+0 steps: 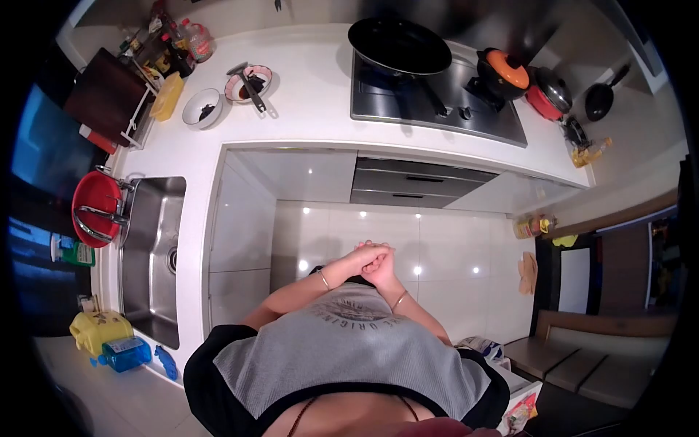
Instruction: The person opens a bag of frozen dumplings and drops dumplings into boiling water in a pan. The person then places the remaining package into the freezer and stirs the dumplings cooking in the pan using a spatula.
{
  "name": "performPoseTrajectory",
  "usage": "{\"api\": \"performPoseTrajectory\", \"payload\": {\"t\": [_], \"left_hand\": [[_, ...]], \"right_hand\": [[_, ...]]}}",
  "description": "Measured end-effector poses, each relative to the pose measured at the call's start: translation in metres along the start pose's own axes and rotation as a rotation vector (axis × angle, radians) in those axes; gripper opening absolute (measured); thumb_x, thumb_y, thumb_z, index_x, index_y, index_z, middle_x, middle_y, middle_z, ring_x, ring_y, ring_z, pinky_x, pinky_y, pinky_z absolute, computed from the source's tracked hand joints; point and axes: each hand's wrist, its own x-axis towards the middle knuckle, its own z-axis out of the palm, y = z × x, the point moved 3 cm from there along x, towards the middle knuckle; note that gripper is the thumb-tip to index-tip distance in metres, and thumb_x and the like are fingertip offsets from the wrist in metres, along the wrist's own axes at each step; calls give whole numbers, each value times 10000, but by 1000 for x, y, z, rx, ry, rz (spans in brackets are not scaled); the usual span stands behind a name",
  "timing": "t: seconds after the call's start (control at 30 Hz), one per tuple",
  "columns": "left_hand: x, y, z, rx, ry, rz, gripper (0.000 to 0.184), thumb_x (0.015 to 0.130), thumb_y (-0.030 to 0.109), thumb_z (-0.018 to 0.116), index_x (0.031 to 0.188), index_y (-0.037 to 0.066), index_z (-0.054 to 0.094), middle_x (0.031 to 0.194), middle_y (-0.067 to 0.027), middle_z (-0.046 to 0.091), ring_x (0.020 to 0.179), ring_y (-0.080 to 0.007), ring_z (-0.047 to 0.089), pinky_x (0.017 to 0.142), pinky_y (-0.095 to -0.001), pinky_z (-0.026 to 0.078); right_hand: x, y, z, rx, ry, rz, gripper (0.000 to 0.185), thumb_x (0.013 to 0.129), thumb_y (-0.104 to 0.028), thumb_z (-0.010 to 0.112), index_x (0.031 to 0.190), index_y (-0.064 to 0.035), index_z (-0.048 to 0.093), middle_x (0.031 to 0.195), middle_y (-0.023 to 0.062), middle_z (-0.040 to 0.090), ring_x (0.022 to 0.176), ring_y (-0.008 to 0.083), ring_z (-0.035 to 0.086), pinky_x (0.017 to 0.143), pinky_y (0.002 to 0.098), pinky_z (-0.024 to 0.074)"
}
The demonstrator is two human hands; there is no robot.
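Note:
My left hand and my right hand are clasped together in front of my torso, above the tiled floor. Their fingers are closed against each other, and no object shows in either. Each wrist has a thin bangle. A white bowl with dark pieces inside stands on the white counter. Beside it, a pink-rimmed bowl holds dark pieces and some liquid, with a black-handled utensil lying across it. A large black pan sits on the steel stove.
An orange-lidded pot is on the stove's right side, beside a red pot. At left are a steel sink, a red basin and a yellow container. Bottles stand in the back left corner.

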Motion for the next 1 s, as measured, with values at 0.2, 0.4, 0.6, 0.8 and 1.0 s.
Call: {"api": "performPoseTrajectory", "payload": {"t": [0.2, 0.4, 0.6, 0.8, 1.0], "left_hand": [[-25, 16, 16, -30, 105, -60, 151, 835, 114, 515, 687, 89, 528, 529, -19, 456, 376, -124, 400, 321, -261, 281], [-2, 1, 10, -39, 109, -69, 141, 830, 106, 515, 691, 86, 532, 530, -21, 458, 376, -125, 400, 317, -262, 279], [-17, 15, 20, -72, 148, -75, 131, 825, 97, 516, 696, 82, 536, 532, -23, 459, 375, -127, 400, 314, -263, 277], [5, -7, 7, -48, 107, 1, 135, 834, 93, 504, 705, 76, 542, 524, -30, 458, 363, -131, 391, 309, -270, 269], [-22, 28, 26, 24, 79, 55, 169, 851, 97, 482, 691, 66, 526, 498, -36, 434, 350, -138, 377, 305, -273, 248]], "right_hand": [[-15, 3, 12, -14, 29, -43, 302, 836, -302, 418, 745, -33, 522, 800, 91, 581, 830, 279, 563, 833, 414, 460], [-24, -3, 16, -1, 72, -68, 316, 832, -305, 402, 714, -38, 521, 812, 102, 581, 842, 267, 548, 882, 402, 437], [-14, -1, 5, -28, 14, -48, 333, 840, -326, 400, 765, -32, 536, 830, 109, 585, 839, 283, 558, 838, 420, 457], [-25, -2, 22, -42, 38, -45, 301, 807, -280, 401, 708, -26, 528, 779, 97, 569, 801, 261, 544, 876, 394, 435], [-14, -7, 24, -68, 62, -3, 296, 816, -272, 399, 716, -27, 530, 764, 96, 569, 801, 264, 543, 873, 399, 437]]}}
